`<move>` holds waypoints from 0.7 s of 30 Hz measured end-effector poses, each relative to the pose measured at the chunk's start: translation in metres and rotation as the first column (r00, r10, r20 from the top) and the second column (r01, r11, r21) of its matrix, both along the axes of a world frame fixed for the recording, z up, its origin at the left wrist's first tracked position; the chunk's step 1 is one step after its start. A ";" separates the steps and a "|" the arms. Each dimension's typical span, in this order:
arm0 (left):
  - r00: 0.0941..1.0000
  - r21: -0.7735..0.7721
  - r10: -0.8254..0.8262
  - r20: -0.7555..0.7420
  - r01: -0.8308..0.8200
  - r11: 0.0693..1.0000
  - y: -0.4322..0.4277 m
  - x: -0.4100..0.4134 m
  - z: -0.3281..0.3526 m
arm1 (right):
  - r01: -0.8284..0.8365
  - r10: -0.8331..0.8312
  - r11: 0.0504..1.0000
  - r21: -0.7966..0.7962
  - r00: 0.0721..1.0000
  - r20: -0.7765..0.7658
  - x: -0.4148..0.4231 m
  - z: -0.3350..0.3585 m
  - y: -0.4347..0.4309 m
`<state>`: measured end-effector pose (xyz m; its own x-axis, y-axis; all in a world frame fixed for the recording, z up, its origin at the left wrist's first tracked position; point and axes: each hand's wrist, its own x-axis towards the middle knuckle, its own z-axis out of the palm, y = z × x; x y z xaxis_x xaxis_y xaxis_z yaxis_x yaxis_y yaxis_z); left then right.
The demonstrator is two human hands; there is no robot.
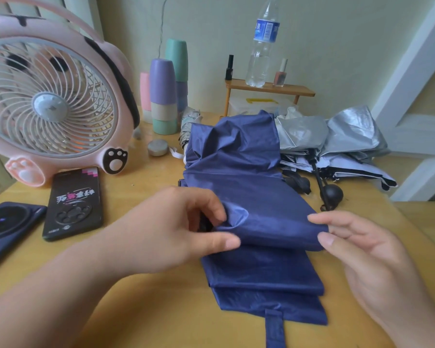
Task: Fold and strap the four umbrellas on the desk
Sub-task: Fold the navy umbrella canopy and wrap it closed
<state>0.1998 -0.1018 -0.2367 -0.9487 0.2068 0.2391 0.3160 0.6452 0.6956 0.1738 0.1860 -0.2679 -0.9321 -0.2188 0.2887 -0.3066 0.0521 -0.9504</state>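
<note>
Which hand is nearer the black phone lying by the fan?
Left. The left hand pinches the navy umbrella just right of the black phone; the right hand is across the umbrella.

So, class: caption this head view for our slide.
Both hands pleat a navy umbrella on the desk.
</note>
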 end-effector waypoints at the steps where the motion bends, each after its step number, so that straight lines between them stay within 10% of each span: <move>1: 0.994 0.108 0.083 0.069 -0.090 0.990 0.006 0.001 0.001 | 0.004 -0.004 1.000 0.025 1.000 -0.009 0.000 0.000 0.001; 5: 0.896 0.594 0.089 0.434 -0.359 0.720 0.022 0.002 0.000 | 0.025 -0.025 0.999 0.035 1.000 -0.007 0.003 0.002 -0.003; 10: 0.888 0.775 0.007 0.461 -0.406 0.485 0.024 0.003 0.005 | 0.040 -0.039 0.995 0.097 0.999 -0.014 0.005 0.006 -0.005; 21: 0.935 0.609 0.213 0.282 -0.346 0.714 0.018 -0.003 -0.002 | 0.044 -0.039 0.987 0.154 0.998 -0.039 0.004 0.004 -0.001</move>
